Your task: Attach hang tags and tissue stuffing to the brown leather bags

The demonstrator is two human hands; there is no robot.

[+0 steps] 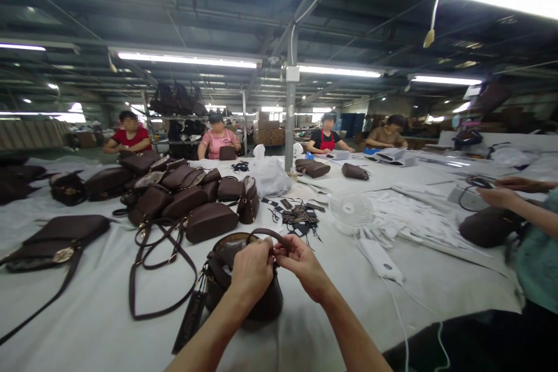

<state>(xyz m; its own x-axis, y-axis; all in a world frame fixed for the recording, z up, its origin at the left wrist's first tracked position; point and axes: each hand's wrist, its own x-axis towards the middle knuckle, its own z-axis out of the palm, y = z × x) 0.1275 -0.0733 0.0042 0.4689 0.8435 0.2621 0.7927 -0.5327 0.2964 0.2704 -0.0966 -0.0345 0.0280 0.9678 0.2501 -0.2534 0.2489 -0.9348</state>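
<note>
Head view: a small dark brown handbag [244, 285] is stood upright near the front edge of the tabletop [96, 314], its mouth open towards the camera. Both hands are brought together over its top rim. The left hand [253, 270] is curled, its fingers closed on the bag's rim or zip line, and the right hand [303, 261] is pinched shut on the thin curved handle [265, 233] where that meets the bag. What exactly lies between the fingertips is too small to tell.

A long loose strap [152, 267] is looped on the cloth just to the left of the bag, and a dark tag [189, 319] hangs at its front left side. Further back, towards the middle of the tabletop, a pile of finished brown bags [183, 197] is stacked, with a white fan [351, 209] to the right of it and a heap of dark tags [299, 215] between the two.

For the handling to go well, the bag is best kept steady by the left hand while only small pulls are made by the right, so that the rim is not bent and the handle is not twisted. The loose strap is best kept out from under the bag.

At the right edge, another person's hand [501, 195] is held above a cable.
</note>
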